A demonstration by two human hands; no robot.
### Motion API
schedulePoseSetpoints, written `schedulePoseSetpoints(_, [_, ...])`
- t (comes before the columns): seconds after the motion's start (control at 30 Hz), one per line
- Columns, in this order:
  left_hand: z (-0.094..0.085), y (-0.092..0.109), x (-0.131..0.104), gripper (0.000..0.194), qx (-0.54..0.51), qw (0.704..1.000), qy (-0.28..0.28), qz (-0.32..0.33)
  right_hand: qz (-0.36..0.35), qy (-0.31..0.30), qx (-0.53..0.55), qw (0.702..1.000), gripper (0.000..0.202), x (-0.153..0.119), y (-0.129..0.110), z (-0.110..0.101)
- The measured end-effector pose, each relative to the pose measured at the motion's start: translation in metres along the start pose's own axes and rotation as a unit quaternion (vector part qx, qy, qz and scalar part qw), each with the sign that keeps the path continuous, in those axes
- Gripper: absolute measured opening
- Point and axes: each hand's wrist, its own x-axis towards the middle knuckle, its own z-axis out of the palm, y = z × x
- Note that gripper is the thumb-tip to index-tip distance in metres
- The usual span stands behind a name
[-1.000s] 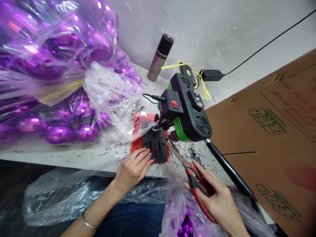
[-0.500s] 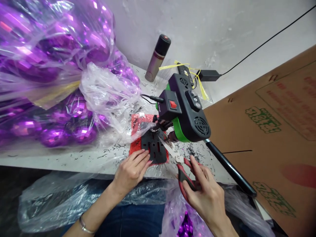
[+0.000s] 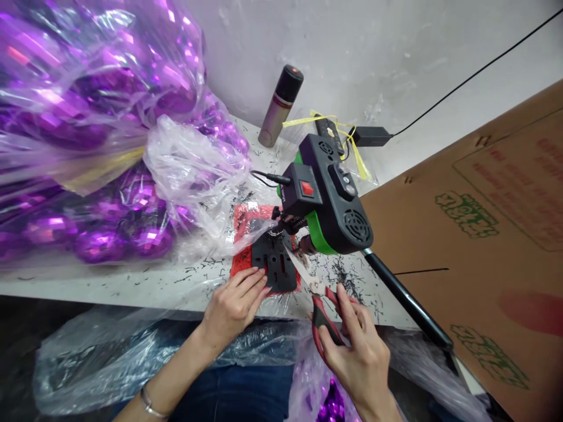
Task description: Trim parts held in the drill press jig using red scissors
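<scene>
My right hand (image 3: 363, 354) is wrapped round the red-and-black handles of a pair of scissors (image 3: 323, 313). Their blades point up and left, with the tips beside a black slotted base plate (image 3: 281, 266). That plate belongs to a small black-and-green bench drill press (image 3: 329, 187) with a red switch. Flat fingers of my left hand (image 3: 240, 299) rest on the plate's near left corner and hold nothing that I can see. Under the plate lies a red sheet (image 3: 241, 261). Whatever is beneath the drill head is partly hidden by it.
Bagged shiny purple balls (image 3: 101, 240) fill the left of the table. A spray can (image 3: 281, 105) stands by the wall, near a black power adapter (image 3: 372, 136). The press's lever (image 3: 409, 299) reaches toward a cardboard box (image 3: 475, 234) on the right. Black shavings (image 3: 345, 275) litter the tabletop.
My right hand has shifted slightly left with the scissors, and their handles look a little closer together. My left hand stays on the base plate.
</scene>
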Motion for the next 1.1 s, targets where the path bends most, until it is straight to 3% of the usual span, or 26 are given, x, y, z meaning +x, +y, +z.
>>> schedulePoseSetpoints(0.4, [0.001, 0.0, -0.001, 0.016, 0.0, 1.0, 0.004, 0.0, 0.013, 0.015, -0.032, 0.999, 0.074, -0.005, -0.008, 0.003])
schedulePoseSetpoints(0.73, [0.004, 0.0, -0.002, 0.016, 0.005, 1.0, 0.008, -0.001, -0.004, 0.0, 0.047, 0.999, 0.062, -0.012, -0.004, -0.002])
schedulePoseSetpoints(1.1, [0.005, 0.0, -0.002, 0.016, 0.009, 1.0, 0.013, 0.004, 0.019, -0.006, 0.086, 0.996, 0.062, 0.005, -0.011, -0.003])
